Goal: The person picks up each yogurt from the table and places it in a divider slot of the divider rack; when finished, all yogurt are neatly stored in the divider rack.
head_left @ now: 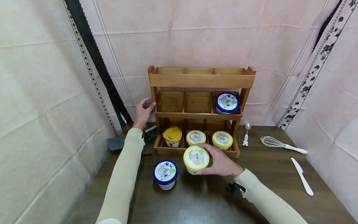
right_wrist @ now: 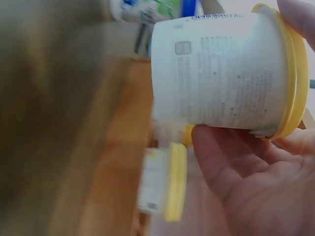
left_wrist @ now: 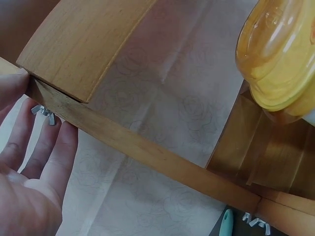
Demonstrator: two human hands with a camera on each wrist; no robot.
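Observation:
My right hand point(head_left: 221, 161) grips a white tub with a yellow lid point(head_left: 196, 158), held just in front of the wooden rack's bottom tier. In the right wrist view its printed side faces the camera, fingers and thumb on either side. At the rack's left side, my left hand point(head_left: 144, 112) holds the upright post point(left_wrist: 133, 142), thumb on one face and fingertips on the other beside a wing nut point(left_wrist: 44, 113). The three-tier wooden rack point(head_left: 201, 81) carries two yellow-lidded tubs point(head_left: 222, 140) and a domed yellow-lidded cup point(head_left: 172, 137) below, and a blue-lidded tub point(head_left: 227, 102) in the middle tier's right compartment.
Another blue-lidded tub point(head_left: 165, 174) stands on the dark table left of my right hand. To the right lie a small scoop point(head_left: 246, 134), a whisk point(head_left: 282, 145) and a white knife point(head_left: 302, 177). A grey spatula point(head_left: 115, 144) lies left, near the cloth wall.

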